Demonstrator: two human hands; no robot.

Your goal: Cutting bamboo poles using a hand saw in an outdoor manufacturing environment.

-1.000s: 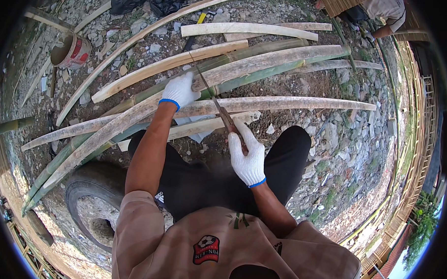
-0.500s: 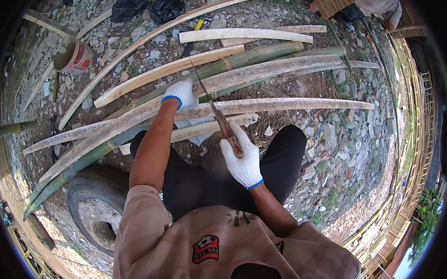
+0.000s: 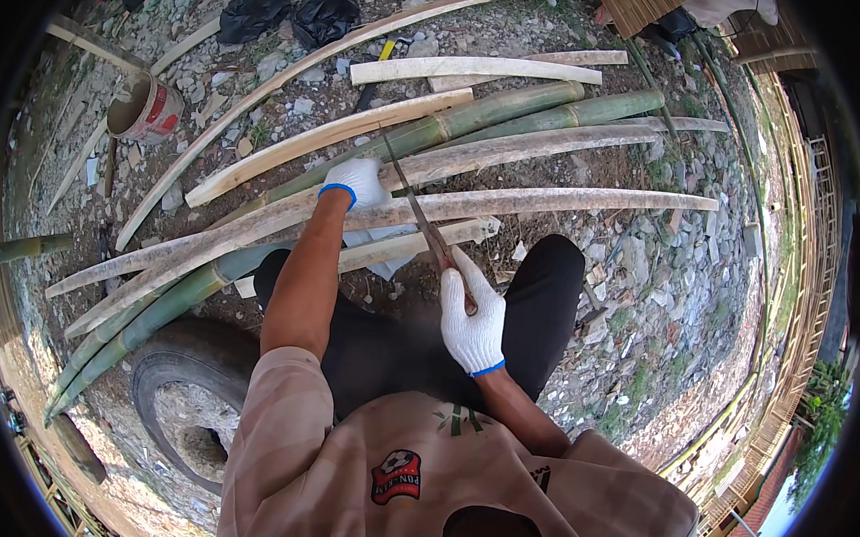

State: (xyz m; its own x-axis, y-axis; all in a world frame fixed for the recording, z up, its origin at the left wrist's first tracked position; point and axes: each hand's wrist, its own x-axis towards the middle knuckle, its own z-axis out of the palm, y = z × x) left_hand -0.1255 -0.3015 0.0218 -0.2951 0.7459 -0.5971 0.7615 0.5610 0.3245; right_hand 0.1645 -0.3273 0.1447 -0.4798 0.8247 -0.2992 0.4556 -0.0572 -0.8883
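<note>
My right hand (image 3: 473, 317), in a white knitted glove with a blue cuff, is closed round the handle of a narrow-bladed handsaw (image 3: 411, 194). Its blade points away and left, crossing over a weathered grey board (image 3: 519, 150). Just left of the blade, my gloved left hand (image 3: 355, 181) is closed over that same board; its fingers are blurred. A second weathered board (image 3: 565, 205) lies nearer me and crosses the first. Beneath and beyond them are green bamboo poles (image 3: 454, 123). A paler timber strip (image 3: 331, 132) lies beyond my left hand.
An old tyre (image 3: 184, 392) lies by my left knee. Further off are a hammer with a yellow part (image 3: 388, 49), black plastic bags (image 3: 323, 17) and a bucket (image 3: 144, 109). Rubble (image 3: 637, 295) covers the ground at right. Part of another person (image 3: 733, 8) shows at top right.
My right hand has drawn back slightly toward me and to the right, and the saw's tip has come back with it. My left hand stays on the board.
</note>
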